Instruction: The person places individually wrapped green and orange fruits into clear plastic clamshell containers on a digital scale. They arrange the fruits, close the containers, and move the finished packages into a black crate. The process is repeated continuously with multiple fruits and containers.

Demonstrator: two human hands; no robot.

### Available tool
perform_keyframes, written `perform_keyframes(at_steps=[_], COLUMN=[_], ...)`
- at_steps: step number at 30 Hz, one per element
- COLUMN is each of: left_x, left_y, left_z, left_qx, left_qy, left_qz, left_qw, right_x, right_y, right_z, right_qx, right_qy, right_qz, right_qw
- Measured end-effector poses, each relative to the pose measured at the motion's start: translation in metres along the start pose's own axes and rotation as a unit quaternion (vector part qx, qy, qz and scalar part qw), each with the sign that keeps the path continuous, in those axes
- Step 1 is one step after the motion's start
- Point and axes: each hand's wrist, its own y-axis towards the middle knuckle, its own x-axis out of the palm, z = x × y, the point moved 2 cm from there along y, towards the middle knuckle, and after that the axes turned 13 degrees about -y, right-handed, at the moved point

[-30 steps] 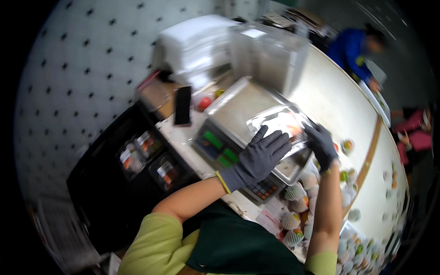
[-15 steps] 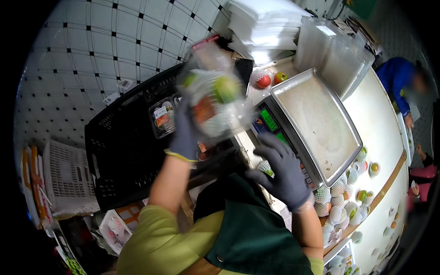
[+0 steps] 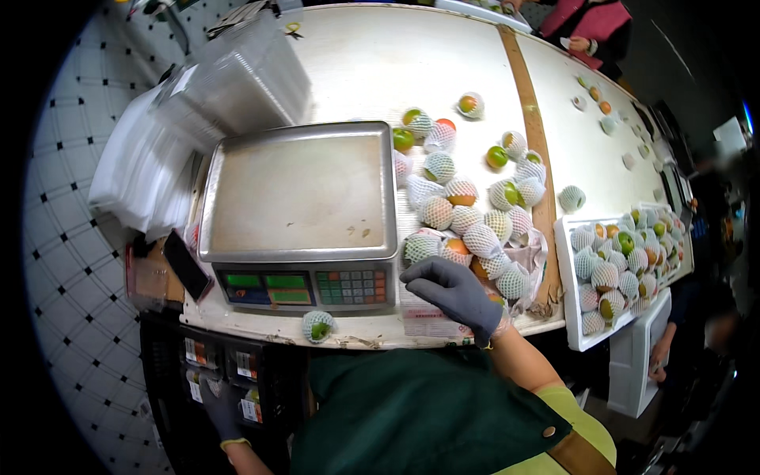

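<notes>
My left hand [image 3: 223, 408], in a dark grey glove, reaches down into the black crate [image 3: 152, 348] at the lower left. Its fingers are on a clear plastic box of tomatoes [image 3: 195, 388] with a white label, beside other such boxes. Dim light partly hides the grip. My right hand [image 3: 455, 293], gloved too, hovers palm down at the near edge of a heap of tomatoes in foam nets [image 3: 480, 239]. Its fingers are loosely bent and hold nothing. Left of it stands a weighing scale [image 3: 297, 198] with a bare metal pan. One netted tomato [image 3: 318, 326] lies before the scale.
Clear plastic boxes [image 3: 245, 87] and white foam sheets [image 3: 142, 166] are stacked left of the scale. A phone [image 3: 188, 265] lies at the table's left edge. To the right is a white crate [image 3: 564, 285] of netted tomatoes. Other people [image 3: 594, 32] are across the table and at right.
My left hand has carried a clear box of tomatoes from above the crate down into it. My right hand has moved from the scale's front to the heap. The view has turned rightward.
</notes>
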Motion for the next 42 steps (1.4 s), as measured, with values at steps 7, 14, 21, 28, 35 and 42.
perform_keyframes(at_steps=[7,14,21,28,35,42], left_x=[0.058,0.142,0.143,0.121,0.102,0.046], left_y=[0.118,0.241,0.265,0.326,0.305,0.23], left_z=[0.451,0.571,0.576,0.57,0.574,0.537], left_qx=[0.523,0.439,0.459,0.552,0.521,0.546], left_qy=[-0.068,0.24,0.022,0.158,-0.217,-0.36], left_qz=[-0.005,0.011,-0.149,0.061,0.123,0.096], left_qw=[0.849,0.866,0.876,0.816,0.816,0.75], right_x=[-0.043,-0.084,-0.117,-0.127,-0.143,-0.159], right_y=[-0.033,-0.069,-0.056,-0.04,-0.02,0.04], right_z=[0.007,0.037,0.059,0.055,0.041,0.015], right_qx=[-0.075,0.042,0.039,0.033,0.027,-0.037], right_qy=[-0.154,-0.06,-0.035,-0.076,-0.14,-0.236], right_qz=[0.185,0.284,0.324,0.306,0.273,0.198], right_qw=[0.968,0.956,0.945,0.949,0.951,0.951])
